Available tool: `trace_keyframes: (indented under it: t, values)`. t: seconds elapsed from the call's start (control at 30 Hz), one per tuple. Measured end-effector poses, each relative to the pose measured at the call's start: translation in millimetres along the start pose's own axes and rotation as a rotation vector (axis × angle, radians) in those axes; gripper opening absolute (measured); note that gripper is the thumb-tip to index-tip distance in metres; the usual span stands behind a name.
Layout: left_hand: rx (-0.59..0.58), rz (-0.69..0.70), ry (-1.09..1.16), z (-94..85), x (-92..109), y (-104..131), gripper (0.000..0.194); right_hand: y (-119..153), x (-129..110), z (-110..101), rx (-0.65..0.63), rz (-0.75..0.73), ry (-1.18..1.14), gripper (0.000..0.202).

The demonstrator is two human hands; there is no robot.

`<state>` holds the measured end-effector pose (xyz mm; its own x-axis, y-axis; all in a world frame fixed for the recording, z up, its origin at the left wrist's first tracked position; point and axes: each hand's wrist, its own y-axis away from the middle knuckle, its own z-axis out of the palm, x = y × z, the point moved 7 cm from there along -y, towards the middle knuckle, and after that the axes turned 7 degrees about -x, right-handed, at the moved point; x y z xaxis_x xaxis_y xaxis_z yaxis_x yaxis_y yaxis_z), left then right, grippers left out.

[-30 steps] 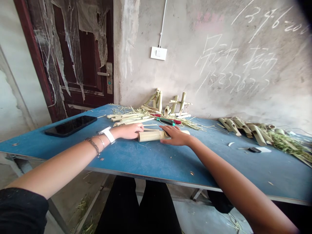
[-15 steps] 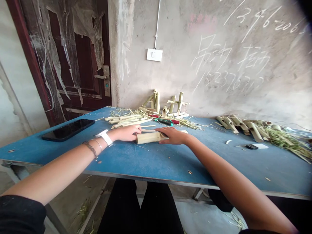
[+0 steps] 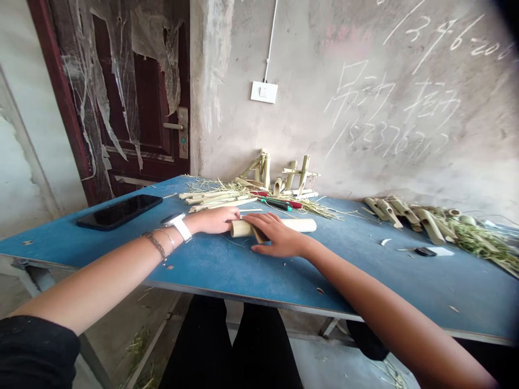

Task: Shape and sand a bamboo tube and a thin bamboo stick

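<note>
A pale bamboo tube (image 3: pixel 302 225) lies crosswise on the blue table (image 3: pixel 194 265) in front of me. My right hand (image 3: pixel 275 235) rests on its middle with fingers spread, and the tube's cut opening shows beneath the palm. At the tube's left end is my left hand (image 3: pixel 219 220), its fingers closed; what they hold, if anything, is hidden. A white watch (image 3: pixel 180 227) is on my left wrist.
Behind my hands lie thin bamboo strips (image 3: pixel 219 199), green-handled pliers or a similar tool (image 3: pixel 278 204) and small bamboo assemblies (image 3: pixel 302 175). A phone (image 3: pixel 119 212) is at left; cut bamboo pieces (image 3: pixel 430 227) and a blade tool (image 3: pixel 433 252) are at right.
My right hand has shifted left along the tube, exposing its right part. The tube's opening has rolled toward me. The whole view has moved slightly, with things appearing further right.
</note>
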<state>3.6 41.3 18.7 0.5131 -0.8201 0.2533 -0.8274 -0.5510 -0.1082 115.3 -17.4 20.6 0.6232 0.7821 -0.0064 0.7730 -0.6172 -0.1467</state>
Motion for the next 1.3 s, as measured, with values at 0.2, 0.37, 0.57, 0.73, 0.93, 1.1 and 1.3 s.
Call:
trace_keyframes:
  t: [0.2,0.37,0.57,0.73,0.93,1.1,1.3]
  values:
    - [-0.001,-0.007,0.008,-0.7,2,1,0.018,4,19,-3,-0.003,0.044,0.010,0.057]
    - [-0.003,-0.012,-0.005,-1.1,3,4,0.019,20,70,0,-0.130,0.315,-0.029,0.061]
    - [0.019,-0.008,-0.010,-3.5,8,8,0.017,22,70,0,-0.109,0.338,-0.015,0.061]
    - [0.027,-0.016,-0.033,-3.7,8,10,0.016,21,68,0,-0.075,0.312,-0.041,0.060]
    - [0.035,-0.042,-0.051,-6.0,13,14,0.018,21,69,0,-0.084,0.324,-0.072,0.061]
    - [0.062,-0.073,-0.092,-8.7,16,16,0.018,20,64,-3,-0.099,0.307,-0.076,0.063]
    - [0.138,-0.037,-0.148,-14.2,18,13,0.018,21,68,0,-0.102,0.325,-0.091,0.064]
